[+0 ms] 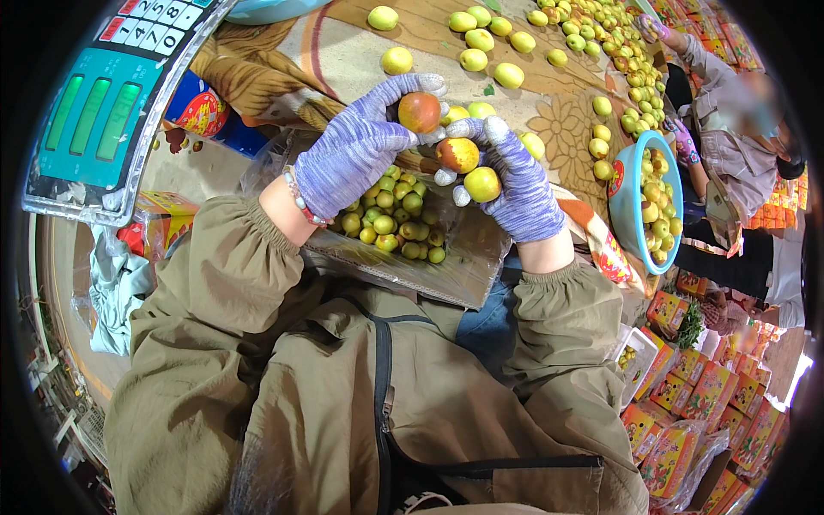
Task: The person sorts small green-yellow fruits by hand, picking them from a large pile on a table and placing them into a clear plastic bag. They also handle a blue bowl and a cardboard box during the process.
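My left hand [357,141], in a purple knit glove with pale fingertips, holds a reddish-brown jujube [419,112] between thumb and fingers. My right hand [512,177], gloved the same way, holds two fruits: a red-and-yellow mottled jujube [458,155] and a yellow-green jujube [482,185]. Both hands are close together above a carton [473,264] lined with clear plastic. Inside the carton lies a heap of green jujubes [384,224], partly hidden by my left hand. Just beyond my fingers, loose jujubes [508,75] rest on a patterned blanket [560,125].
A digital scale [96,122] stands at the left, near a blue container [212,116]. At the right, a light-blue basin [621,212] holds jujubes, and a co-worker [734,141] reaches toward a long pile of fruit [634,71]. Printed cartons [708,389] are stacked at lower right.
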The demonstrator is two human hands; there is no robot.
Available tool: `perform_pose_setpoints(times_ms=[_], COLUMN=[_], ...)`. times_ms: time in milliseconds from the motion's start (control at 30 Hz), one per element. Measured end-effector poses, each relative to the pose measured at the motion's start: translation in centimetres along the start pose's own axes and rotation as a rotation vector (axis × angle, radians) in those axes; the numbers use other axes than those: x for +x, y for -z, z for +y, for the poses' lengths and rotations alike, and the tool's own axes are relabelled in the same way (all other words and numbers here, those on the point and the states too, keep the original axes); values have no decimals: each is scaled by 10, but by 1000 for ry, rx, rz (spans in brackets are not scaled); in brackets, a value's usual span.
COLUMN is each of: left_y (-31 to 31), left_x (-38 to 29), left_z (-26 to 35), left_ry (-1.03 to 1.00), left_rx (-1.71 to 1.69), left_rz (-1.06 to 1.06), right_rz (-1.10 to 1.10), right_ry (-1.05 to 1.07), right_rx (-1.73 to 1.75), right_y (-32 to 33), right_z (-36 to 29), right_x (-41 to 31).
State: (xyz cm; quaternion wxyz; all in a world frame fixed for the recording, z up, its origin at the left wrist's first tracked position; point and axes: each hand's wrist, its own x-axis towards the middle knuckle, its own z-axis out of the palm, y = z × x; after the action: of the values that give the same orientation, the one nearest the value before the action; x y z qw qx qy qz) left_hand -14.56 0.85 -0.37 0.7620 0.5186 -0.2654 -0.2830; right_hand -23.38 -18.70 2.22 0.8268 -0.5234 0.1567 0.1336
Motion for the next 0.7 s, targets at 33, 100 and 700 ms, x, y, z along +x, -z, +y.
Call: perform_pose_setpoints(times_ms=[33,100,700], left_y=[0,-2,-20], left_x=[0,-1,-3], left_z=[0,4,10], left_ry=[-6,14,-48], left_rx=[12,12,540], left_rz=[-1,7,-21], right_rz=[0,-3,-86], right_ry=[-8,-1,-45], right_rx=[12,12,-2], right_y=[0,-3,-25], right_z=[0,-2,1], right_x=[-1,-2,-4])
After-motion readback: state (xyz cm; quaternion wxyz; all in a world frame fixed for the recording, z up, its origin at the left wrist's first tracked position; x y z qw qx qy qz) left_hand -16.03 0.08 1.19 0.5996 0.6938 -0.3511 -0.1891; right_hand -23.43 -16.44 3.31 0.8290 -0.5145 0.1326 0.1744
